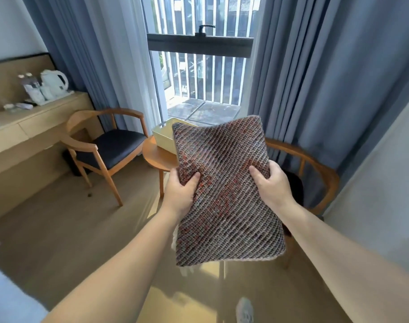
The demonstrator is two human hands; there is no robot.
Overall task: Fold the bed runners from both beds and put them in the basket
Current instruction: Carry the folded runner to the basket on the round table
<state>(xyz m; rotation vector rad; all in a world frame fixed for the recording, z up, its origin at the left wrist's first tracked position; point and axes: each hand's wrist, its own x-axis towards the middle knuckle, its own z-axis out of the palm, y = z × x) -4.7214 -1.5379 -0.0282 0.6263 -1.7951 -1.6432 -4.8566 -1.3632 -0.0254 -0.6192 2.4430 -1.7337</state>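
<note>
Runner folded into a thick pad was what I held out at chest height, over the floor and in front of the round table. My left hand was clamped on its left edge and my right hand on its right edge — thumbs on top, the other fingers curled out of sight beneath. Both were closed firmly on the cloth.

It looked like a coarse, heavy weave, soft yet bulky, so I judged it would sag or spring open if gripped at one corner only. Taking hold at the two side edges, about midway up, seemed the right place; that pinches the layers together. It did not look slippery or fragile.

The basket — a pale box-like thing, as far as I could tell — sat on the table beyond the runner, and the pad covered most of it, so I could not see inside it or tell whether another runner lay there. A pale fringe showed under the pad's lower left corner. The right chair was partly hidden behind my arm, and the beds were barely in view.
</note>
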